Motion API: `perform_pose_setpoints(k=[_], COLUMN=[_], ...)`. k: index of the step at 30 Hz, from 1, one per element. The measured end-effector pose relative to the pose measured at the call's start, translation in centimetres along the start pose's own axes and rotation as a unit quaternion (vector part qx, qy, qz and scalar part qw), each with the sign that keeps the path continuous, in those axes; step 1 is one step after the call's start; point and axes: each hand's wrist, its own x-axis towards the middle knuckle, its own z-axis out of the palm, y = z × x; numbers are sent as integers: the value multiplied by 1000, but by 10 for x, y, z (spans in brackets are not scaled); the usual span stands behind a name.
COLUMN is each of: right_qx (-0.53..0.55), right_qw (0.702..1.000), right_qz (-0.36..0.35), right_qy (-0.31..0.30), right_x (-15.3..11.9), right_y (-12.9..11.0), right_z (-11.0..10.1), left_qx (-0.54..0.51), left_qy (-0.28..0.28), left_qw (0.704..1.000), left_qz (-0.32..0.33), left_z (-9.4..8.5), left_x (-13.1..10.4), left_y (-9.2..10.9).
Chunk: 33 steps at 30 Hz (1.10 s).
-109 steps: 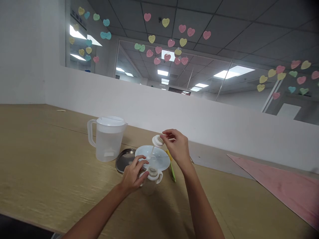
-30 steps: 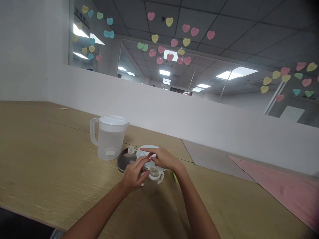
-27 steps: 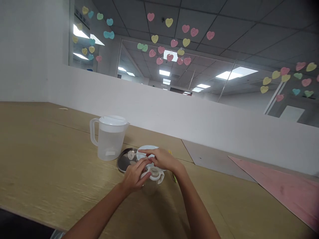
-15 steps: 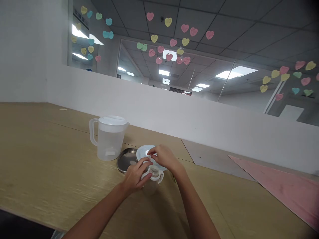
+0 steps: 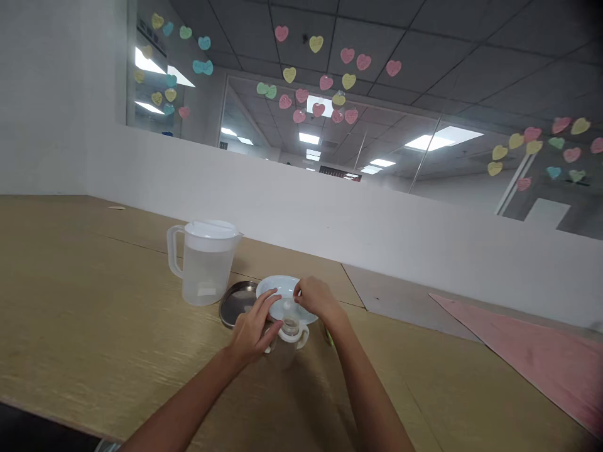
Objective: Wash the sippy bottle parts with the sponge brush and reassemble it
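Note:
My left hand (image 5: 254, 328) grips a small clear cup with white side handles (image 5: 291, 339) that stands on the wooden table. My right hand (image 5: 316, 299) hovers over a white bowl (image 5: 276, 287) just behind the cup, its fingertips pinched together. A small white straw cap (image 5: 286, 306) sits right below those fingertips, at the bowl's near side above the cup's mouth. The straw itself is too faint to make out.
A translucent lidded pitcher (image 5: 205, 263) stands left of the bowl. A round metal lid (image 5: 234, 303) lies between them. A green item (image 5: 329, 339) peeks out by my right wrist. A pink mat (image 5: 532, 351) covers the right end of the table (image 5: 94, 326); a white partition (image 5: 377, 232) runs behind.
My right hand lifted the straw cap out of the cup, swung it left over the metal lid, then brought it back over the bowl. My left hand stayed on the cup.

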Motion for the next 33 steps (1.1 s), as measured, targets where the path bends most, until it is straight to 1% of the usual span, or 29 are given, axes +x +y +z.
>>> perform_pose_setpoints(k=[3, 5, 8, 11, 13, 15, 17, 18, 20, 22, 24, 26, 28, 30, 33], right_qx=[-13, -13, -12, -4, 3, 11, 51, 90, 182, 262, 323, 379, 431, 472, 494], right_qw=[1000, 999, 999, 999, 999, 1000, 999, 995, 979, 953, 926, 899, 875, 856, 845], right_qz=[18, 21, 25, 24, 23, 22, 8, -7, -52, -107, -156, -186, -191, -183, -175], right_qy=[-19, -31, -43, -43, -35, -19, 14, 37, 79, 105, 116, 113, 107, 106, 108], right_x=[6, 9, 13, 14, 13, 11, 9, 7, 4, 2, 0, 0, 0, 0, 0], right_y=[3, 3, 2, 0, -2, -5, -9, -12, -18, -23, -29, -34, -38, -42, -46], right_z=[8, 15, 26, 32, 30, 24, 16, 11, 4, 0, -1, 1, 3, 5, 7], left_qx=[7, 4, -23, -60, -73, -79, -83, -83, -81, -81, -73, -56, -41, -31, -20], left_qy=[31, 67, 132, 172, 184, 183, 172, 167, 167, 175, 179, 174, 166, 162, 169], left_qw=[999, 998, 991, 982, 977, 976, 977, 978, 981, 980, 980, 981, 983, 984, 983], left_qz=[-13, -13, -21, -52, -74, -92, -95, -88, -63, -44, -44, -58, -71, -70, -62], left_z=[1, 1, 2, 2, 2, 2, 2, 2, 0, -2, -3, -4, -3, -1, 4], left_x=[1, 2, 5, 7, 8, 8, 7, 6, 4, 4, 5, 7, 8, 8, 7], left_y=[0, 0, -1, -3, -4, -4, -4, -3, -2, -2, -1, -2, -4, -7, -12])
